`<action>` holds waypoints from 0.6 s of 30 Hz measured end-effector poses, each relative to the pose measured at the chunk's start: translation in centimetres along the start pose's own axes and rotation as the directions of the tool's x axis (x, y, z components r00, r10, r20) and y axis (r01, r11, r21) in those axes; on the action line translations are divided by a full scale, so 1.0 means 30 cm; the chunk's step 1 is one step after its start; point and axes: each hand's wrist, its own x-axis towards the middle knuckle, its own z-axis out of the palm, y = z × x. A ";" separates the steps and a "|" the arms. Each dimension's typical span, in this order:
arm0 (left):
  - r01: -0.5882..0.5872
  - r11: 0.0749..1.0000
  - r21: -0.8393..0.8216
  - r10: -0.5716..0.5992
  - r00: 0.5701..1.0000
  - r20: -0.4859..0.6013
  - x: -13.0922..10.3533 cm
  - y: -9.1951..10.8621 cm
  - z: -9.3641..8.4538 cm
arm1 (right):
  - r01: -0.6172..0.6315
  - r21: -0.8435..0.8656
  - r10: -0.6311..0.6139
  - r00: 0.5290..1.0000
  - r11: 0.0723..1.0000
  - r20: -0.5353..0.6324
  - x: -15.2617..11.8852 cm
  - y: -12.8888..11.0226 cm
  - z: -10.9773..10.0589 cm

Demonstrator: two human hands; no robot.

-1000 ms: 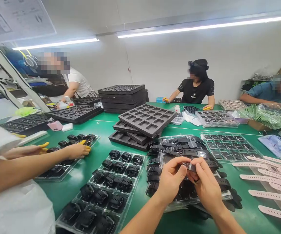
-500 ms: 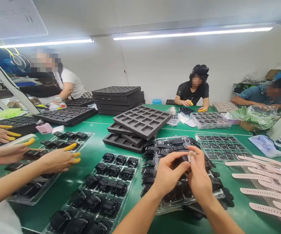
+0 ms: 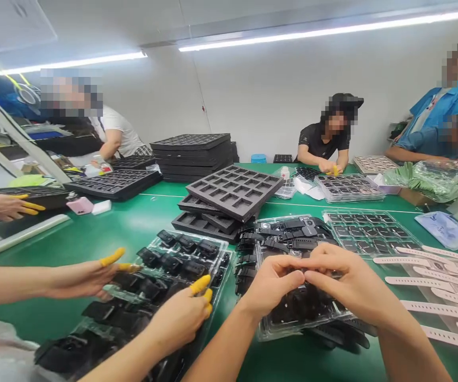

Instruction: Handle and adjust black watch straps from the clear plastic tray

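Left hand (image 3: pixel 271 284) and right hand (image 3: pixel 346 281) meet fingertip to fingertip, pinched on a small, mostly hidden part above the tray of black watch straps (image 3: pixel 292 318); fitting appears underway, needing steady alignment.

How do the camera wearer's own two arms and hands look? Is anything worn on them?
Both forearms come up from the bottom edge, bare, with no sleeve in view. The left hand and the right hand are bare too: no gloves, rings or watch show. The yellow finger cots nearby belong to a co-worker's hands, not to this person.
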 end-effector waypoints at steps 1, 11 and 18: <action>0.010 1.000 -0.010 -0.010 1.000 -0.011 -0.001 -0.003 0.003 | 0.005 -0.003 -0.006 0.999 1.000 -0.044 -0.003 0.002 0.004; -0.022 0.999 -0.037 0.018 0.992 -0.127 -0.004 -0.015 0.023 | 0.000 -0.022 -0.006 0.963 1.000 -0.269 0.001 0.007 0.056; 0.047 0.999 0.013 -0.046 0.998 -0.046 -0.011 0.001 0.041 | 0.054 0.126 0.013 0.876 0.991 -0.482 0.005 0.018 0.063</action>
